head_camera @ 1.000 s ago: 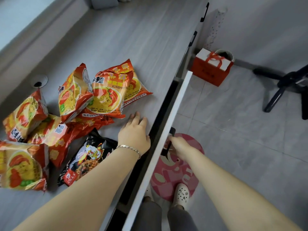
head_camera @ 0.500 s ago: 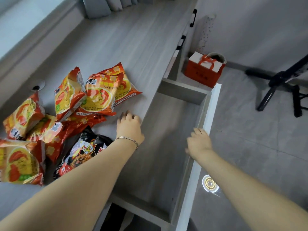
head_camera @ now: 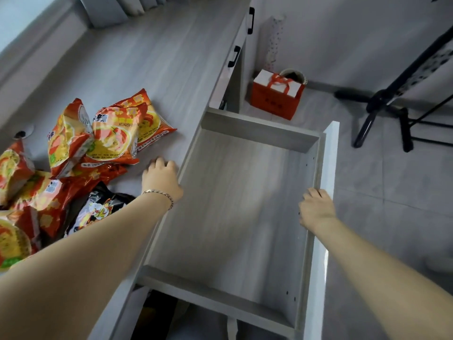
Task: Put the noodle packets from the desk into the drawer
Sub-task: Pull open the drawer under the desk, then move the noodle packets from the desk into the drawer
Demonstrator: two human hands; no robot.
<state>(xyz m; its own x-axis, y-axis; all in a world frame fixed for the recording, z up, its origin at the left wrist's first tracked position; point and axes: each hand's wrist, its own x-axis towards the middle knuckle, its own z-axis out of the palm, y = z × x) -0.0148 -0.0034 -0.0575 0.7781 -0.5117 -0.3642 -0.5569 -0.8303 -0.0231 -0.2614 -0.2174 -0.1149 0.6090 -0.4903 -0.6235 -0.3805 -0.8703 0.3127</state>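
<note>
Drawer (head_camera: 235, 204) open and bare, my right hand (head_camera: 317, 209) fingers curled over its front panel, left hand (head_camera: 161, 179) flat, fingers loosely apart, on the worktop (head_camera: 147, 60) beside the noodle packets (head_camera: 98, 143); loading not started, next I'd grab the nearest packet.

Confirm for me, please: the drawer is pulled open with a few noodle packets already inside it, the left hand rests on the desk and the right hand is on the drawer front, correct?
Not quite: in the head view the drawer is pulled open but holds nothing. The noodle packets all lie on the desk. The rest stands: the left hand rests on the desk and the right hand is on the drawer front.
</note>
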